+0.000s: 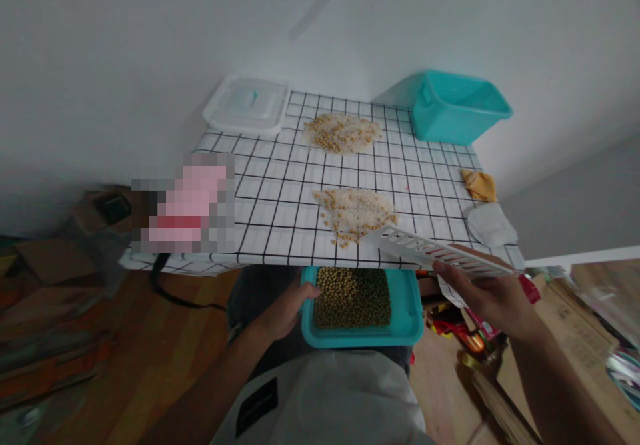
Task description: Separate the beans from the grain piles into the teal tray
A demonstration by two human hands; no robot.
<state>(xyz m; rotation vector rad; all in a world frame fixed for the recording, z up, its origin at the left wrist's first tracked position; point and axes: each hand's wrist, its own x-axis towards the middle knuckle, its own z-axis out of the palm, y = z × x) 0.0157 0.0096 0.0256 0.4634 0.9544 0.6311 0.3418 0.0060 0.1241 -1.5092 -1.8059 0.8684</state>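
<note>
My left hand [287,310] is closed on the left rim of a turquoise tub [407,318], with the thumb over the edge. Yellow soybeans [336,285] and small dark green beans [373,301] lie inside it, below the table's front edge. A long white slotted plastic strip [425,247] is gripped in my right hand [493,301]. Its far end rests at or just above the tabletop, beside the nearer pile of white grains and soybeans [356,210]. Some soybeans are scattered at that pile's front edge. A similar mixed pile [343,131] lies farther back.
The table [270,198] has a white cloth with black grid lines. On it are a translucent lid [247,105], a second turquoise tub [443,115], a yellow cloth [479,185], a white cloth [493,223] and a blurred-out pink object [187,201]. Cardboard [570,338] lies at right.
</note>
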